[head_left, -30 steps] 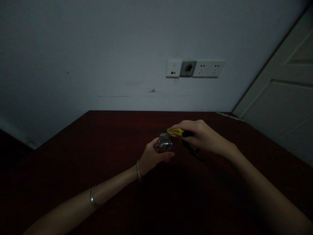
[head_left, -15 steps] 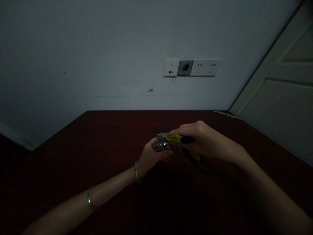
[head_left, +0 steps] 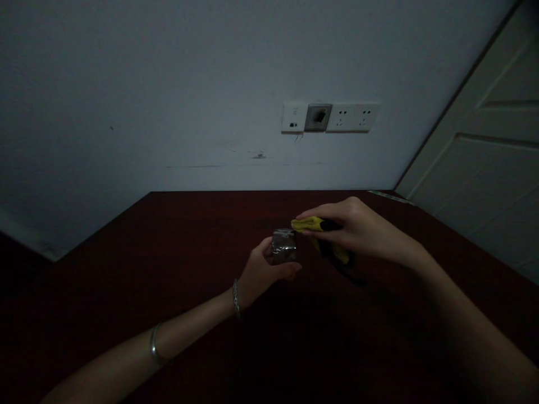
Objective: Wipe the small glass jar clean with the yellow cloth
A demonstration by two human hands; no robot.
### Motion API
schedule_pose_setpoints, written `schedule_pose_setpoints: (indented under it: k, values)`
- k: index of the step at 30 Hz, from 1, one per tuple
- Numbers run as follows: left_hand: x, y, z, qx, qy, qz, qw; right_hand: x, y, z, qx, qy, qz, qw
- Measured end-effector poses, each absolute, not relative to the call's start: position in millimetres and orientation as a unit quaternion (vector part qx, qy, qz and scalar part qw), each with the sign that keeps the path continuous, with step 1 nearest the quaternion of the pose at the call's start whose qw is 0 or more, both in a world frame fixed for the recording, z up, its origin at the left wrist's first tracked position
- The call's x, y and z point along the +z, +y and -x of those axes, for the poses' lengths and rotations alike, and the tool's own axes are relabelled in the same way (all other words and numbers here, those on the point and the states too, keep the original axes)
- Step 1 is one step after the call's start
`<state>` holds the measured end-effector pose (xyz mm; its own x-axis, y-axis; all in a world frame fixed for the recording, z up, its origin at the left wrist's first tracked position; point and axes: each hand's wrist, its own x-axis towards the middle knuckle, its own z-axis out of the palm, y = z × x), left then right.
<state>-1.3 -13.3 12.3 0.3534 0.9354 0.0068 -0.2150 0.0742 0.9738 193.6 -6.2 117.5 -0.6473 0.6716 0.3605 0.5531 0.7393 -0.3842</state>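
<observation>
A small shiny block-shaped thing (head_left: 284, 244), clear or wrapped in film, is gripped between the thumb and fingers of my left hand (head_left: 263, 270). Its exact kind is hard to make out in the dim light. My right hand (head_left: 351, 224) pinches a yellow-and-black cloth (head_left: 309, 224), whose loose end hangs below the palm. The cloth's folded front edge is just above and to the right of the block's top right corner. Whether the two touch I cannot tell.
Both hands are over a dark red table (head_left: 202, 219) that meets a pale wall (head_left: 189, 101). Sockets and switches (head_left: 352, 118) are set in the wall. A white panelled door (head_left: 497, 185) stands at the right, and a thin strip (head_left: 389, 196) lies along the far right table edge.
My right hand has lifted the cloth up and to the right, off the block's top. My left hand has shifted slightly right with the block, more of which now shows.
</observation>
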Motion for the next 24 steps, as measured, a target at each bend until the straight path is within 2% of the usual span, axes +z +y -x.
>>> schedule_pose_setpoints:
  k: [13,19,24]
  values:
    - [8,-8,3,0.482,0.347,-0.533,0.602,125,-22,-187,0.196,-0.910,0.297,0.212]
    - [4,-13,2,0.460,0.340,-0.585,0.575,123,-14,-195,0.089,-0.912,0.306,0.258]
    - [5,-14,-3,0.459,0.371,-0.612,0.527,118,-12,-189,0.099,-0.920,0.311,0.217]
